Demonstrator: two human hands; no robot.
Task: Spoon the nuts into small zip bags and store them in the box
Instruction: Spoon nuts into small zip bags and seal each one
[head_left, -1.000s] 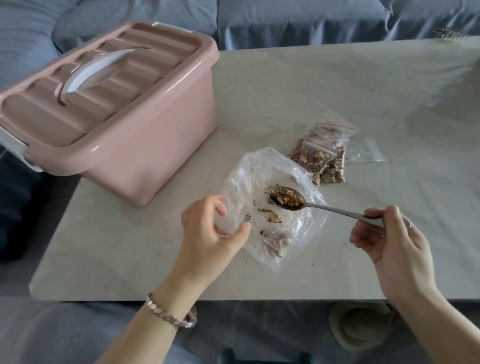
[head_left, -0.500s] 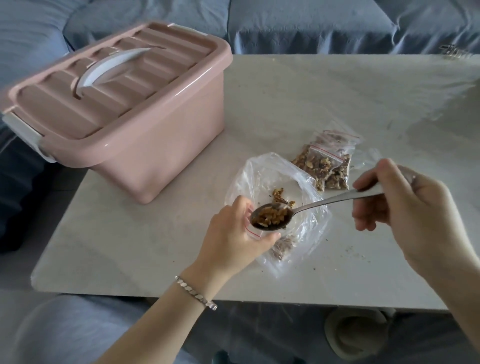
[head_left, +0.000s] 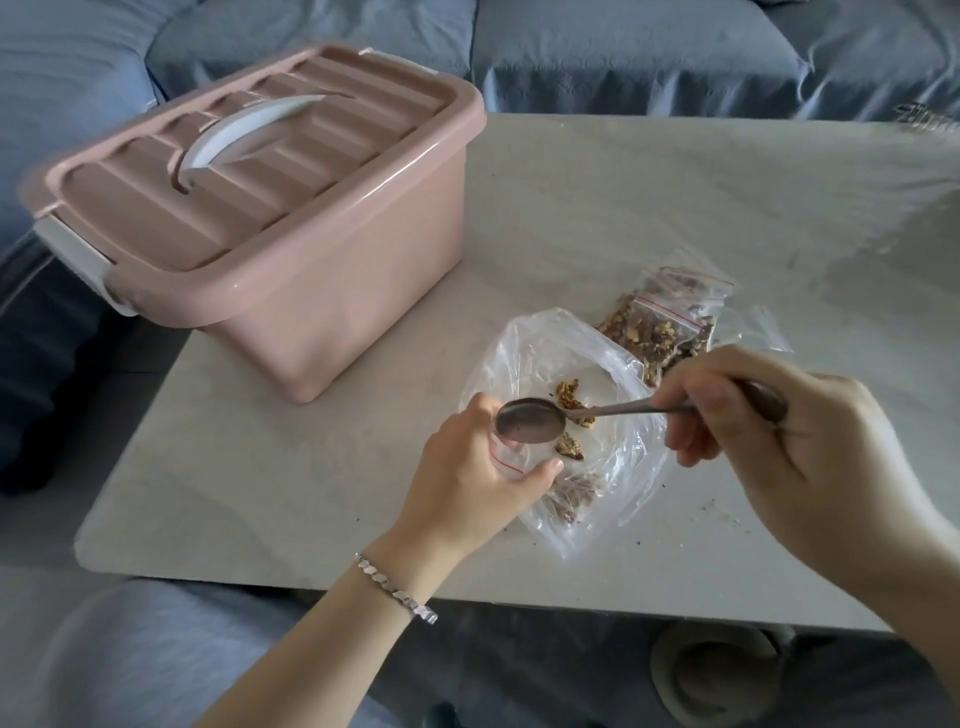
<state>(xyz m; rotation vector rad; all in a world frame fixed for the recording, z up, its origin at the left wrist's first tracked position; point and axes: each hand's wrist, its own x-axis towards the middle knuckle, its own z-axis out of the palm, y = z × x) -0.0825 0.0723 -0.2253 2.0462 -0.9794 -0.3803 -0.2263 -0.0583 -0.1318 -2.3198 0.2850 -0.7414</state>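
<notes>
The left hand (head_left: 470, 470) has its grip closed around a small zip bag (head_left: 511, 457). The right hand (head_left: 769, 431) pinches the spoon (head_left: 530, 420), its bowl at the bag's mouth. Loose nuts (head_left: 569, 395) lie in the big plastic bag (head_left: 613, 457) on the table (head_left: 291, 467). The pink box (head_left: 291, 208) stands shut, behind and to the left.

No lettering, label, brand, number or sign can be read anywhere in this view; the pink box (head_left: 291, 249), the zip bags (head_left: 660, 327) and the table (head_left: 623, 208) carry none.
</notes>
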